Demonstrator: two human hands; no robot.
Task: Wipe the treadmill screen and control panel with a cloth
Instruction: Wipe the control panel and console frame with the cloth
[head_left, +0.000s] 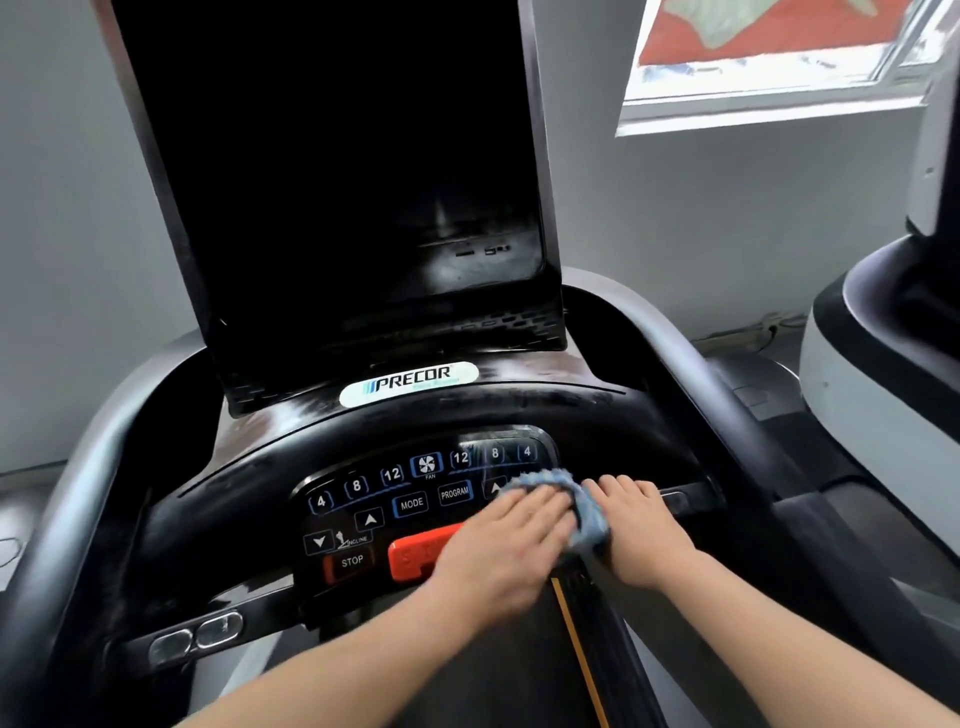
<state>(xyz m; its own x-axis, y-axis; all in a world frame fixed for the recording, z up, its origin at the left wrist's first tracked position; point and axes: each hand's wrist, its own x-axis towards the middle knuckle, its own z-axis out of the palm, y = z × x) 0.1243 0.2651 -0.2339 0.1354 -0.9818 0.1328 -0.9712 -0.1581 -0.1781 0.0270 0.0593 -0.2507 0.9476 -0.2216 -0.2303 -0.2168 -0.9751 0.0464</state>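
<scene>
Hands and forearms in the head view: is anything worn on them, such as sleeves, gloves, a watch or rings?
Nothing worn shows. The left hand and the right hand are bare, without gloves; both forearms are bare to the frame's bottom edge, with no sleeve, watch or band. No rings can be made out, though the left hand is slightly motion-blurred.

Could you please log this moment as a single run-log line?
left hand: pressing blue cloth | right hand: resting beside cloth | area: control panel right side | screen: dark
</scene>
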